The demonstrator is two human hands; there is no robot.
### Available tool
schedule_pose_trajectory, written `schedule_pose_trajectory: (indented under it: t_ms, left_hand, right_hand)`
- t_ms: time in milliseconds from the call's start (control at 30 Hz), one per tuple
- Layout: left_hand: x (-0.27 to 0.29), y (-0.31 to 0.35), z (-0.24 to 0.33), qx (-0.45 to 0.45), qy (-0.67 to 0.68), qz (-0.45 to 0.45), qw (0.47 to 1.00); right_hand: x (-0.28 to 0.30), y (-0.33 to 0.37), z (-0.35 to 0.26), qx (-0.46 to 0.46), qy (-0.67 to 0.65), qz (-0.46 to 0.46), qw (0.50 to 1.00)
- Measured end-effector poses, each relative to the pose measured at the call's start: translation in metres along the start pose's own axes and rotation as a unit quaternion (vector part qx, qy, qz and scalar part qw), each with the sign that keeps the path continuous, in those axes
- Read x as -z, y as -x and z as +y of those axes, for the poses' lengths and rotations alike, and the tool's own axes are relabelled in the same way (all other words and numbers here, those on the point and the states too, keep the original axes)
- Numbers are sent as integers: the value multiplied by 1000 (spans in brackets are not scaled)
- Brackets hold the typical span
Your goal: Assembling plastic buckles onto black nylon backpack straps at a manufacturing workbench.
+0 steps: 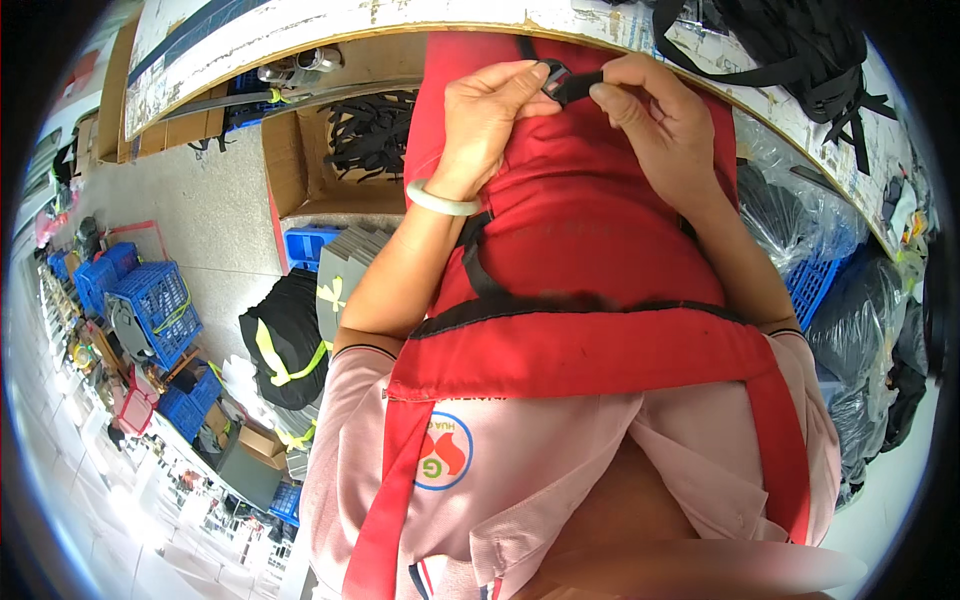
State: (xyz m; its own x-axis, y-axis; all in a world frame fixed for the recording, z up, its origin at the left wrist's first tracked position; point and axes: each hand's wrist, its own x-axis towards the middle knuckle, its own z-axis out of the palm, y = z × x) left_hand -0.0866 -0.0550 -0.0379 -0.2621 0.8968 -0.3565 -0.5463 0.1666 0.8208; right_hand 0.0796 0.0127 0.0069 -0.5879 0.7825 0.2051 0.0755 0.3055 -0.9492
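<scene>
Head view: one black buckle (555, 73) lies directly between the fingertips of the two hands, over the lap. The left hand (482, 118) pinches the buckle between thumb and fingers; the right hand (664, 122) has thumb and fingers closed on one short black strap (581, 87) that reaches the buckle. The buckle looks small, dark and hard, with a slight sheen; its finer shape is partly covered by fingers. The strap is flat and matte. One pale bangle (443, 199) circles the left wrist. Beneath both hands spreads one red apron (590, 240). Just beyond the hands runs one worn white bench (420, 14). Left of the left hand, one open carton (288, 165) holds loose black straps (370, 132), too tangled to count. On the bench, right of the right hand, sits one black strap heap (785, 50).
</scene>
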Motion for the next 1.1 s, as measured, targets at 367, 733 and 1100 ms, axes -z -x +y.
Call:
schedule_pose_trajectory:
  t_ms: [367,733,1100]
  left_hand:
    - [-3,2,-3,-97,-72,-22,992]
    - [46,52,66,-103,-205,-34,973]
    - [163,39,73,-131,-358,171,909]
  right_hand:
    - [1,-3,21,-300,-94,-114,942]
    - [-7,-21,46,-271,-219,-94,933]
    - [-15,-9,64,-278,-112,-207,931]
